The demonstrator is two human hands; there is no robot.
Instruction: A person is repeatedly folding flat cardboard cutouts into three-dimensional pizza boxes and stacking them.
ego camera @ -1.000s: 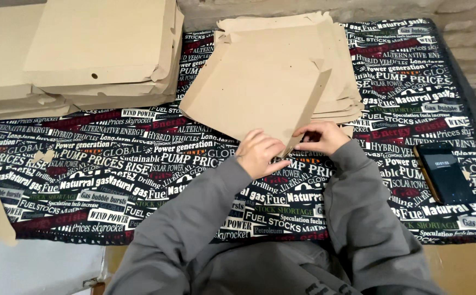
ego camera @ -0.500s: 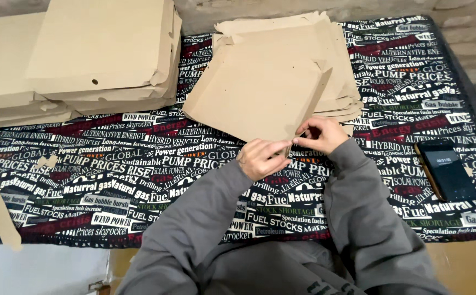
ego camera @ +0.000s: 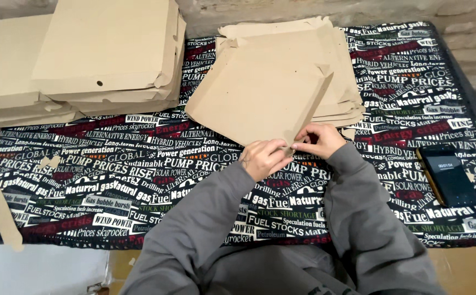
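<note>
Cardboard sheet [ego camera: 260, 93], tan, flat, edge folded up

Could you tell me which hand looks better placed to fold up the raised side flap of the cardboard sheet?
Probably the right hand: it pinches the near end of the raised flap, while the left hand presses the sheet's near corner.

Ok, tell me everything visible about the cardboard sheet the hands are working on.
The cardboard sheet is a plain brown die-cut blank, flat, lying turned at an angle on top of a stack of similar blanks on the printed black tablecloth. A few small holes dot its face. Its right edge flap is folded upright. At the near corner the left hand and right hand pinch it together.
</note>
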